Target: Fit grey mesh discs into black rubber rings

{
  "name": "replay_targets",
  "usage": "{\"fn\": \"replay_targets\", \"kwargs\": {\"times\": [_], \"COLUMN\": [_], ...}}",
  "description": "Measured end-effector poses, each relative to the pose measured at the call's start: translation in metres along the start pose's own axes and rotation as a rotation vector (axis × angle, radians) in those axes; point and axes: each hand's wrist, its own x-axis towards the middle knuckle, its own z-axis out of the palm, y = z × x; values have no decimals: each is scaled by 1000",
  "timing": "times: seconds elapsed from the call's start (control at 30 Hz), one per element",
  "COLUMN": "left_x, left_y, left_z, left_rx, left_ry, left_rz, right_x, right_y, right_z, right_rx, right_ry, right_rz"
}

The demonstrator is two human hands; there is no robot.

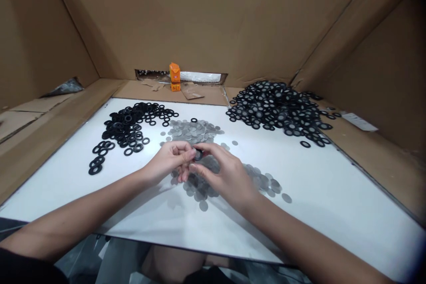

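Over the grey discs on the white table, both hands meet on one black ring. The left hand pinches its near-left edge between thumb and fingers; the right hand curls round its other side, fingertips close against it. The ring sits right between the two sets of fingertips, a greyish middle showing.

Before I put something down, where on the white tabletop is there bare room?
The white tabletop is bare right of the grey discs, nearer than the right ring pile. Another bare patch lies between the left ring pile and left forearm. Crowded: the middle, discs around left hand and right hand, and both piles.
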Motion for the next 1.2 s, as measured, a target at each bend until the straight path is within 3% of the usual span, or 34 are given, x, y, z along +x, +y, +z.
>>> {"fn": "replay_targets", "kwargs": {"times": [0.27, 0.57, 0.8, 1.0, 1.2], "left_x": [-2, -1, 0, 0, 0], "left_y": [4, 4, 6, 8, 4], "left_z": [3, 12, 16, 16, 13], "left_rx": [-48, -78, -33, -77, -118], "left_ry": [-2, 105, 152, 107, 97], "left_rz": [-109, -147, -162, -177, -174], "right_x": [2, 1, -2, -2, 0], "right_y": [10, 19, 15, 15, 12], "right_z": [-5, -3, -4, -4, 1], "right_rx": [-80, -154, -111, -86, -69], "right_ry": [62, 48, 33, 32, 28], "right_rz": [-207, -304, -185, -162, 11]}}
